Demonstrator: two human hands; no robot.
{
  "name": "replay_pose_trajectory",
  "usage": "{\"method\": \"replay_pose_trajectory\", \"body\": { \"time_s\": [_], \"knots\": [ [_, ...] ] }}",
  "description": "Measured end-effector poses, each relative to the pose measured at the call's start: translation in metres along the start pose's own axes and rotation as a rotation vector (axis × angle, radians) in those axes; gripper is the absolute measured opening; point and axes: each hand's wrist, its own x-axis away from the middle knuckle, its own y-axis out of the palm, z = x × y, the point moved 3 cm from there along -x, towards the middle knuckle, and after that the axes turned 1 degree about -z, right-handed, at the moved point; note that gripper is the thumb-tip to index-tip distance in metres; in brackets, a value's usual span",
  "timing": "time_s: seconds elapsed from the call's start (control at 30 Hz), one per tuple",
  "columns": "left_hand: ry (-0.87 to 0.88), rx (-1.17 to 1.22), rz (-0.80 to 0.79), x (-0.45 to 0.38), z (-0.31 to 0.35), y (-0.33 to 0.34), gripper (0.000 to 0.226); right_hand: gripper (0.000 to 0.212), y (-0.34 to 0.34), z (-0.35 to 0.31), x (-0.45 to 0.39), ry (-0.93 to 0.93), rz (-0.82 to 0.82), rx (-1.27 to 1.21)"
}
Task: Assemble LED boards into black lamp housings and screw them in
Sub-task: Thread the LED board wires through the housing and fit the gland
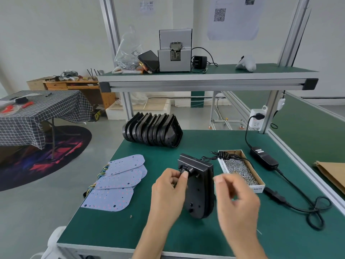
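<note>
Your left hand (169,186) pinches the housing (198,186), standing on the mat (149,227) mid-bench, at its top fitting, while your blurred right hand (234,195), loosely curled, seems empty; it's probably light, stiff, slick plastic, so grip the rims.

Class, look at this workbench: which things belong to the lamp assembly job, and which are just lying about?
Job: black housing in left hand; right hand blurred beside it; housing stack; LED boards; screw box.
Lying about: power adapter; phone; checked tablecloth.
</note>
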Motion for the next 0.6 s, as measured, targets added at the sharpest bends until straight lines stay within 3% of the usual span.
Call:
{"method": "replay_pose_trajectory", "body": {
  "time_s": [0.07, 0.13, 0.17, 0.27, 0.4, 0.6],
  "knots": [
    [0.003, 0.016, -0.012, -0.001, -0.001, -0.001, 0.019, 0.035, 0.0, 0.014, -0.022, 0.06, -0.141, -0.075],
    [0.016, 0.032, -0.012, -0.002, -0.002, -0.002, 0.013, 0.075, 0.012, 0.027, -0.037, 0.189, -0.504, -0.146],
    [0.022, 0.039, -0.015, -0.003, -0.003, -0.004, 0.011, 0.084, 0.018, 0.031, -0.042, 0.249, -0.657, -0.194],
    [0.027, 0.053, -0.033, -0.007, -0.003, -0.007, 0.004, 0.08, 0.035, 0.041, -0.049, 0.336, -0.898, -0.327],
    [0.007, 0.102, -0.053, -0.012, -0.005, -0.016, 0.003, 0.071, 0.054, 0.043, -0.048, 0.391, -0.956, -0.47],
    [0.023, 0.196, -0.089, -0.012, 0.0, -0.02, 0.021, 0.064, 0.055, 0.039, -0.04, 0.356, -0.838, -0.395]
  ]
}}
